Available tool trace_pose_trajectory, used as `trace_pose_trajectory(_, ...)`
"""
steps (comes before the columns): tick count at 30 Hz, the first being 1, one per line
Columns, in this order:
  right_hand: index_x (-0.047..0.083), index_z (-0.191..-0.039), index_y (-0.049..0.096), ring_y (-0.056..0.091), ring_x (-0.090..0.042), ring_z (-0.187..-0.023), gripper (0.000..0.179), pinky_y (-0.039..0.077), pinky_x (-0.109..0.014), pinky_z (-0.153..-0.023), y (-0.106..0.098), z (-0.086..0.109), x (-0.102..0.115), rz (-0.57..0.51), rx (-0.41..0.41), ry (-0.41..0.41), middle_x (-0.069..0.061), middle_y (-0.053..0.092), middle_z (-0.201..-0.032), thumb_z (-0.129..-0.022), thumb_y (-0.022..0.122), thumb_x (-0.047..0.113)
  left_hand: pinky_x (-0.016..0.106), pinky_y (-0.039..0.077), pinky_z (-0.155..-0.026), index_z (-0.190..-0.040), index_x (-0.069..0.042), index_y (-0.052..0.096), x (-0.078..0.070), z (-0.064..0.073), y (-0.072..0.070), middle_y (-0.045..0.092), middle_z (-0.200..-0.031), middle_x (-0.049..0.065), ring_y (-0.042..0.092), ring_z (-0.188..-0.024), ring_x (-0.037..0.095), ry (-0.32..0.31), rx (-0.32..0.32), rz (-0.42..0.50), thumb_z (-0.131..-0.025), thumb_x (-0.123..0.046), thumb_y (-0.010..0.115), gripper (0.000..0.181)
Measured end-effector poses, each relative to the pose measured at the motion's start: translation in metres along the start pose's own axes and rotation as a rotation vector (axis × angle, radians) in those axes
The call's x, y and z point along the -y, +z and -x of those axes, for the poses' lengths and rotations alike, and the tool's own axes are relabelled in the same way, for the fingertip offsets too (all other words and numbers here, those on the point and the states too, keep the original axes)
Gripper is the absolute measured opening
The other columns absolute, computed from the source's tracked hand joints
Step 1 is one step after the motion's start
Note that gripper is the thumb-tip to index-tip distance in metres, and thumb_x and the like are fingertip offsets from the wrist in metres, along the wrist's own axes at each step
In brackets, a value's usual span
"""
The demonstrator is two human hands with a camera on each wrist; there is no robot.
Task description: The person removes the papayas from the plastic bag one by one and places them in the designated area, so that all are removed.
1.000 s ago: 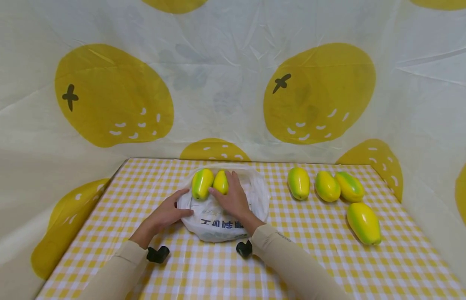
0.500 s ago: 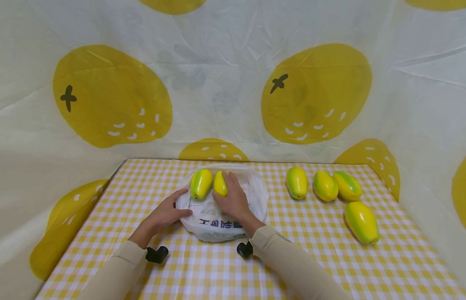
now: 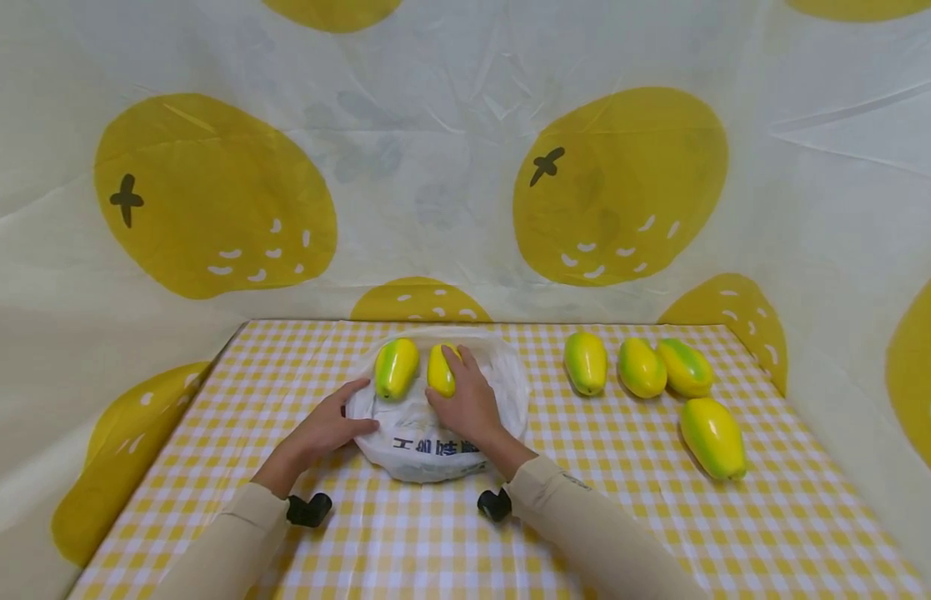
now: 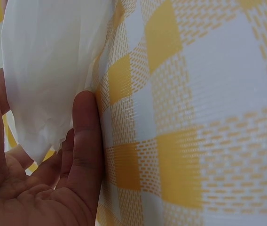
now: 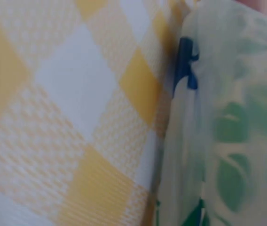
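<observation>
A white plastic bag (image 3: 427, 467) with dark lettering lies spread on the table, two yellow-green papayas in its opening. My right hand (image 3: 471, 404) holds the right-hand papaya (image 3: 439, 371), fingers over its far side and thumb on the near side. Just left of it lies the other papaya (image 3: 396, 368), untouched. At the bag's left side rests my left hand (image 3: 322, 433), thumb and fingers spread along its edge. The left wrist view has the loose plastic (image 4: 49, 70) between thumb and fingers. Only the bag's green-printed side (image 5: 237, 127) and the cloth fill most of the right wrist view.
To the right sit several more papayas: one alone (image 3: 586, 363), a pair (image 3: 642, 367) lying close together, and one nearer the front (image 3: 713, 438). A yellow-checked cloth (image 3: 405, 550) covers the table. A fruit-printed curtain (image 3: 427, 183) hangs behind and at both sides.
My right hand has closed around the right-hand papaya and shifted it slightly right, widening the gap to the other one. My left hand stays at the bag's edge. The head view has turned slightly.
</observation>
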State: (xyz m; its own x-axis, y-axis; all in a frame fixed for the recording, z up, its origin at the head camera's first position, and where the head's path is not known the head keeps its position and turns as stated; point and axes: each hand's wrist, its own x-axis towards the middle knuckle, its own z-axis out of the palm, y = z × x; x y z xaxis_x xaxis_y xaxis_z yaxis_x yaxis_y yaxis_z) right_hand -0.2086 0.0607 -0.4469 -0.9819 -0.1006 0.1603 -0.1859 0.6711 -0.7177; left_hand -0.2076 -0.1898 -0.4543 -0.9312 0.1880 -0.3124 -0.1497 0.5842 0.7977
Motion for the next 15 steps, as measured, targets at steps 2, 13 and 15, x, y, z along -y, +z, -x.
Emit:
trace_pose_trajectory(2,0.017,-0.160,0.042,0.048,-0.042,-0.145,0.072,0.045,-0.061,-0.113,-0.002,0.002,0.002,-0.014,0.001,0.008,-0.015,0.031,-0.171,-0.096,0.070,0.032,0.066,0.024,-0.125,-0.166,-0.017,0.027,0.000,0.000,0.000,0.028,-0.170,0.022,0.031,-0.154,0.044,-0.004,0.001,0.000,-0.093,-0.029,0.075,0.088)
trace_pose_trajectory(13,0.017,-0.159,0.044,0.047,-0.042,-0.146,0.071,0.042,-0.062,-0.115,-0.017,0.014,0.011,-0.077,-0.016,0.032,-0.014,0.033,-0.170,-0.095,0.072,0.030,0.067,0.024,-0.125,-0.166,-0.017,0.026,0.001,0.000,-0.001,0.026,-0.171,0.023,0.029,-0.155,0.045,0.004,0.009,-0.007,-0.094,-0.030,0.075,0.088)
trace_pose_trajectory(15,0.017,-0.159,0.045,0.049,-0.042,-0.143,0.071,0.044,-0.061,-0.113,-0.020,0.016,0.010,-0.089,-0.022,0.029,-0.014,0.034,-0.170,-0.094,0.072,0.030,0.067,0.024,-0.125,-0.166,-0.016,0.026,0.001,0.000,-0.001,0.026,-0.171,0.023,0.028,-0.155,0.046,0.005,0.008,-0.013,-0.094,-0.030,0.075,0.088)
